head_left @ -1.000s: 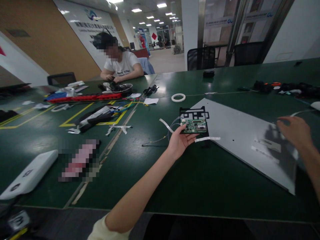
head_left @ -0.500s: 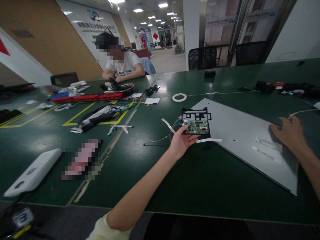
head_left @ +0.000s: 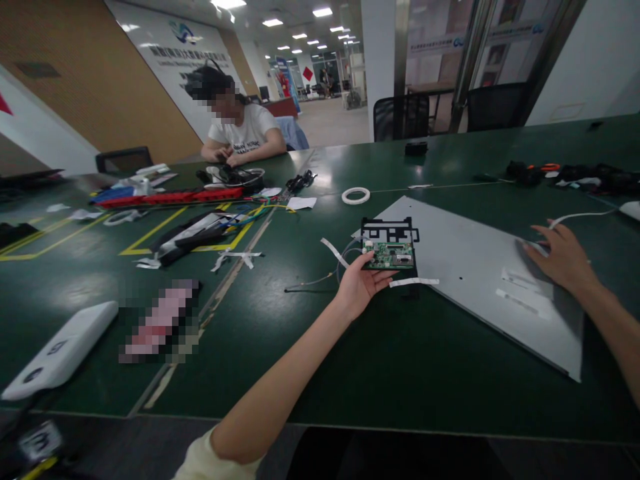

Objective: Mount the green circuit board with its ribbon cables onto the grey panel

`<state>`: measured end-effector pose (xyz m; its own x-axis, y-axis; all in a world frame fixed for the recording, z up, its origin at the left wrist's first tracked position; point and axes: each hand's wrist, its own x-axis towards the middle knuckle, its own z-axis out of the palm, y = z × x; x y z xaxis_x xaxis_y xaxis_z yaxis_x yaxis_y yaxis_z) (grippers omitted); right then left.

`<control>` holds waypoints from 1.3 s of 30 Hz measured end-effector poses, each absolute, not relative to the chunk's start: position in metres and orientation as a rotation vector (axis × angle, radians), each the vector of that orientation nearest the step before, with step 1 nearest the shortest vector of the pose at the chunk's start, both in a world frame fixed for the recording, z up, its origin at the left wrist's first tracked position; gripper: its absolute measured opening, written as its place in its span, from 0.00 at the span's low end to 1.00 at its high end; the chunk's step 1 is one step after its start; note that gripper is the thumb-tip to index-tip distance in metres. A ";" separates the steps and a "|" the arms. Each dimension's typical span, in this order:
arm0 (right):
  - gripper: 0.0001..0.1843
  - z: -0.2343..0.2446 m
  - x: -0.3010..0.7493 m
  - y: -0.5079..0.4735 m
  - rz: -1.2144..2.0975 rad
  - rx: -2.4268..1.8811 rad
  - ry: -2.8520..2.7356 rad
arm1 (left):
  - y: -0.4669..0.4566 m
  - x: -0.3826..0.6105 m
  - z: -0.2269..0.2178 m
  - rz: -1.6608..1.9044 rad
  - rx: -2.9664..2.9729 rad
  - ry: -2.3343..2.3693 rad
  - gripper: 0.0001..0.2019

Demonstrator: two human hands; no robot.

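My left hand [head_left: 359,283] grips a green circuit board [head_left: 393,253], thumb on top and fingers beneath. The board sits against a black slotted frame [head_left: 395,230], and thin wires [head_left: 323,277] trail from it to the left. White tape strips [head_left: 415,282] stick out close to my fingers. Over the right part of a grey flat panel [head_left: 465,267], my right hand [head_left: 563,260] has its fingers bent around a white cable [head_left: 583,215]. What lies between thumb and forefinger is partly blurred. Two pale strips [head_left: 523,301] lie on the panel below that hand.
A tape roll [head_left: 356,195] lies beyond the board. On the left are a white power bank-like case [head_left: 63,350], a pixelated pink object [head_left: 163,320] and a black pouch [head_left: 193,237]. Another person [head_left: 243,137] sits across the green table [head_left: 280,360]. Black gear [head_left: 580,175] lies far right.
My right hand has shifted left over the panel, drawing the white cable with it. My left hand still holds the circuit board in about the same place. The view has turned slightly.
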<state>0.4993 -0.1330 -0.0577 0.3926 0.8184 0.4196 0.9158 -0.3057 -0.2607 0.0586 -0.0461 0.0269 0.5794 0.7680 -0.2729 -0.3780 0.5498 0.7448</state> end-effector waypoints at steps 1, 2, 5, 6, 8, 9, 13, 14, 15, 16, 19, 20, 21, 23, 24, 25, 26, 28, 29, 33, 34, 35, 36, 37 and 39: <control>0.31 -0.058 0.501 -0.133 -0.273 -2.145 -1.522 | -0.046 0.059 0.028 0.736 0.686 0.643 0.19; 0.32 -0.059 0.502 -0.132 -0.268 -2.080 -1.560 | -0.046 0.060 0.028 0.736 0.684 0.649 0.19; 0.33 -0.061 0.505 -0.129 -0.227 -1.969 -1.628 | -0.046 0.061 0.031 0.738 0.672 0.675 0.18; 0.33 -0.061 0.505 -0.128 -0.210 -1.942 -1.643 | -0.046 0.061 0.032 0.740 0.668 0.682 0.18; 0.33 -0.059 0.501 -0.125 -0.166 -1.898 -1.675 | -0.046 0.061 0.033 0.748 0.667 0.687 0.18; 0.33 -0.058 0.498 -0.123 -0.141 -1.876 -1.691 | -0.046 0.061 0.034 0.750 0.670 0.683 0.18; 0.33 -0.051 0.480 -0.117 -0.059 -1.789 -1.749 | -0.048 0.061 0.035 0.753 0.695 0.667 0.18; 0.33 -0.049 0.475 -0.116 -0.043 -1.764 -1.766 | -0.049 0.061 0.035 0.752 0.702 0.673 0.18; 0.33 -0.048 0.470 -0.114 -0.027 -1.737 -1.785 | -0.049 0.061 0.036 0.750 0.707 0.681 0.18; 0.33 -0.046 0.465 -0.112 -0.007 -1.707 -1.805 | -0.049 0.061 0.036 0.747 0.709 0.689 0.17; 0.33 -0.041 0.448 -0.106 0.070 -1.619 -1.865 | -0.051 0.063 0.038 0.728 0.703 0.704 0.16; 0.33 -0.039 0.442 -0.104 0.095 -1.597 -1.883 | -0.051 0.064 0.038 0.715 0.697 0.711 0.16; 0.33 -0.037 0.436 -0.102 0.115 -1.580 -1.900 | -0.052 0.065 0.038 0.703 0.691 0.722 0.15; 0.34 -0.034 0.424 -0.100 0.138 -1.561 -1.923 | -0.054 0.068 0.037 0.676 0.680 0.758 0.13; 0.34 -0.033 0.419 -0.099 0.142 -1.557 -1.933 | -0.056 0.069 0.036 0.665 0.679 0.777 0.12; 0.34 -0.031 0.415 -0.098 0.144 -1.554 -1.944 | -0.057 0.071 0.035 0.656 0.679 0.796 0.12; 0.34 -0.030 0.411 -0.098 0.141 -1.552 -1.954 | -0.059 0.072 0.035 0.647 0.680 0.813 0.11; 0.34 -0.028 0.406 -0.098 0.120 -1.554 -1.974 | -0.063 0.074 0.033 0.627 0.681 0.840 0.10; 0.34 -0.027 0.404 -0.099 0.108 -1.557 -1.980 | -0.064 0.075 0.032 0.618 0.679 0.846 0.10; 0.34 -0.026 0.402 -0.099 0.050 -1.562 -1.975 | -0.070 0.076 0.034 0.567 0.633 0.813 0.12; 0.34 -0.027 0.402 -0.099 0.037 -1.563 -1.974 | -0.071 0.076 0.036 0.551 0.612 0.793 0.12; 0.34 -0.027 0.403 -0.099 0.023 -1.565 -1.976 | -0.072 0.076 0.037 0.536 0.590 0.769 0.13; 0.34 -0.028 0.403 -0.099 0.007 -1.570 -1.980 | -0.073 0.076 0.038 0.523 0.571 0.746 0.14; 0.35 -0.029 0.403 -0.099 -0.008 -1.577 -1.985 | -0.073 0.075 0.039 0.514 0.560 0.727 0.14; 0.34 -0.030 0.404 -0.099 -0.034 -1.599 -1.986 | -0.075 0.075 0.040 0.508 0.554 0.702 0.15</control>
<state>0.4044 -0.0988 -0.0298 -0.1105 0.8864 0.4496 0.9012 0.2801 -0.3308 0.0747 -0.0748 0.0399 0.6567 0.6009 -0.4557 -0.2455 0.7417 0.6242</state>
